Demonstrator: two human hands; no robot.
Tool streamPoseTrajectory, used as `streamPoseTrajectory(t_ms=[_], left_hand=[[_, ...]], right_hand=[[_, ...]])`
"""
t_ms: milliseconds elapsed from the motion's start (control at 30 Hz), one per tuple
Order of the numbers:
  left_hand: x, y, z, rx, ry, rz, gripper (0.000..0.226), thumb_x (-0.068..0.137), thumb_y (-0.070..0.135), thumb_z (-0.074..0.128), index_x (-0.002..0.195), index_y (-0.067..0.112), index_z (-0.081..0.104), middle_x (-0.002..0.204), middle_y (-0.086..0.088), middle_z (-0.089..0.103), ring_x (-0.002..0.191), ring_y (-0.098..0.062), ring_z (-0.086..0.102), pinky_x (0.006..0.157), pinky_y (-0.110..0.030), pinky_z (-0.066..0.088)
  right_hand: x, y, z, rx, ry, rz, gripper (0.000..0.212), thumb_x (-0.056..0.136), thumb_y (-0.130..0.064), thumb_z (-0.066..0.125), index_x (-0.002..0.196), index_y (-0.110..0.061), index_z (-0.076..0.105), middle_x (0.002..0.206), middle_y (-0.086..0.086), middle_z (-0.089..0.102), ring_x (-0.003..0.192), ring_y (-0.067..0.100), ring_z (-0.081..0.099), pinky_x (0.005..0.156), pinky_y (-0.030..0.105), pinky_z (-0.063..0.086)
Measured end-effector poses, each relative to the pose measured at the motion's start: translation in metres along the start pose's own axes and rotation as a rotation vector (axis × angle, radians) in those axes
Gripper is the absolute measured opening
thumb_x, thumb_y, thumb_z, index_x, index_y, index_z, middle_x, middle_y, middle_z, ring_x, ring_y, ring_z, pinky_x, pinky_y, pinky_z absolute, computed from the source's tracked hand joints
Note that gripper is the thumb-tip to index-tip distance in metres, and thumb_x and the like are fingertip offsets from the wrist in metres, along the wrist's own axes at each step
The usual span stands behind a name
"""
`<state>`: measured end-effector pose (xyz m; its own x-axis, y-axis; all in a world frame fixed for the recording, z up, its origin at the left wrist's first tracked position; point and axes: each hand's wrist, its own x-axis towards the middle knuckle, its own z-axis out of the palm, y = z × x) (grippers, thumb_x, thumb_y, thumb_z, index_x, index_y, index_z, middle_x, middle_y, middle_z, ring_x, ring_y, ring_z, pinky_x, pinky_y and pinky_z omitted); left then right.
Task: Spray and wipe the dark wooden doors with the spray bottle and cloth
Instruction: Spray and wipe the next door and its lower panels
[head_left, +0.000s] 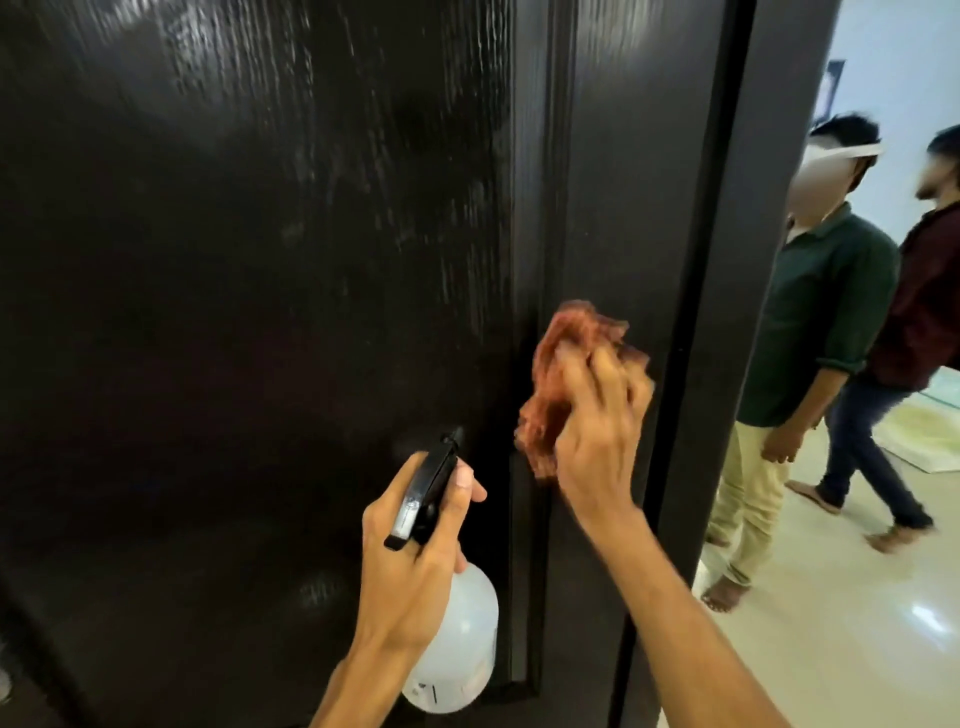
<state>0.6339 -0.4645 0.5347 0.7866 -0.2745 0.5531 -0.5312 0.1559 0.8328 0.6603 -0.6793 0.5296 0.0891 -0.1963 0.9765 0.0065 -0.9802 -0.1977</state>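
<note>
cloth (561, 374) under right hand (597, 431), against door (260, 260)

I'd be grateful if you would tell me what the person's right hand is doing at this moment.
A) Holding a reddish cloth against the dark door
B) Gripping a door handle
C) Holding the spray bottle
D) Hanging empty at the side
A: the right hand grips the reddish cloth against the dark door, while the left hand holds the spray bottle.
</note>
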Motion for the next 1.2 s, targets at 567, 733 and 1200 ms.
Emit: streamPoseTrajectory(t_ms=[567,733,1200], left_hand=[[0.069,0.071,0.039,-0.026,-0.03,0.138,0.023,0.103,0.031,0.06,0.089,0.015,0.068,0.08,-0.02,0.068,0.044,-0.025,0.052,0.05,-0.044,0.051],[0.082,0.082,0.023,-0.019,0.024,0.14,0.026,0.103,0.031,0.06,0.09,0.01,0.069,0.06,-0.004,0.064,0.042,-0.019,0.053,0.055,-0.032,0.054],[0.112,0.126,-0.015,0.036,0.075,0.215,0.03,0.103,0.033,0.059,0.087,0.009,0.069,0.058,-0.006,0.065,0.039,-0.024,0.054,0.053,-0.038,0.054]], right_hand=[[0.075,-0.01,0.01,-0.119,-0.111,0.014,0.062,0.104,-0.03,0.04,0.162,-0.013,0.027,0.171,0.013,0.011,0.159,0.031,0.002,0.128,0.056,0.007],[0.07,-0.001,0.005,-0.269,-0.249,-0.389,0.08,0.091,-0.018,0.064,0.162,-0.015,0.026,0.171,0.01,0.013,0.158,0.03,0.011,0.128,0.051,0.01],[0.161,-0.052,0.019,-0.104,-0.09,-0.306,0.065,0.1,-0.017,0.043,0.162,-0.011,0.025,0.171,0.009,0.018,0.159,0.027,0.012,0.124,0.054,0.021]])
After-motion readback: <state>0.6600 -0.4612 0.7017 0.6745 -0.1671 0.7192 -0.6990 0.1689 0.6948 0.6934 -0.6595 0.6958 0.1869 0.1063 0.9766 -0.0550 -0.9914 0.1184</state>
